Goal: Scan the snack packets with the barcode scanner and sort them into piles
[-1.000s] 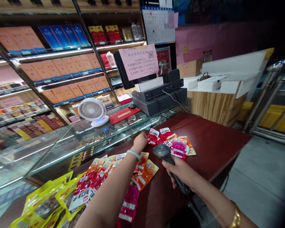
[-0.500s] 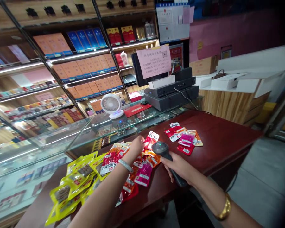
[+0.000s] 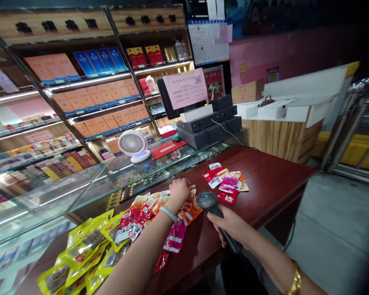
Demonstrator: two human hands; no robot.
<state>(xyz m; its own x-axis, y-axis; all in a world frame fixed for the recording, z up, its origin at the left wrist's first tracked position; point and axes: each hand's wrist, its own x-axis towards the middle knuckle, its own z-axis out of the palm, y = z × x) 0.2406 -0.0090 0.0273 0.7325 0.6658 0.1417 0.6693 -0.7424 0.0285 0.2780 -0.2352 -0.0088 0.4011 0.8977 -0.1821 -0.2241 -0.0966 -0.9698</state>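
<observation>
My right hand point(image 3: 230, 223) is wrapped round the handle of a dark handheld barcode scanner point(image 3: 207, 200), whose head points toward the packets. Over the pile of snack packets hovers my left hand point(image 3: 181, 191), palm down with fingers loosely apart; no packet shows in it. Just under its fingers lies an orange snack packet point(image 3: 190, 214). A magenta packet point(image 3: 175, 237) rests nearer me. Red packets with white labels point(image 3: 130, 231) lie left of the wrist. Yellow bags point(image 3: 80, 250) with clear windows are heaped at the left.
A smaller group of packets point(image 3: 229, 183) lies apart on the dark red table point(image 3: 273, 176). Behind is a glass counter point(image 3: 110, 170) with a white fan point(image 3: 133, 145), a red mat point(image 3: 168, 150) and a monitor with a pink notice point(image 3: 186, 88). Stocked shelves stand at the back left.
The red packet with a white label pinched in my left hand no longer shows there, and those fingers have loosened over the pile. The scanner's light turned from green to blue. My view shifted right.
</observation>
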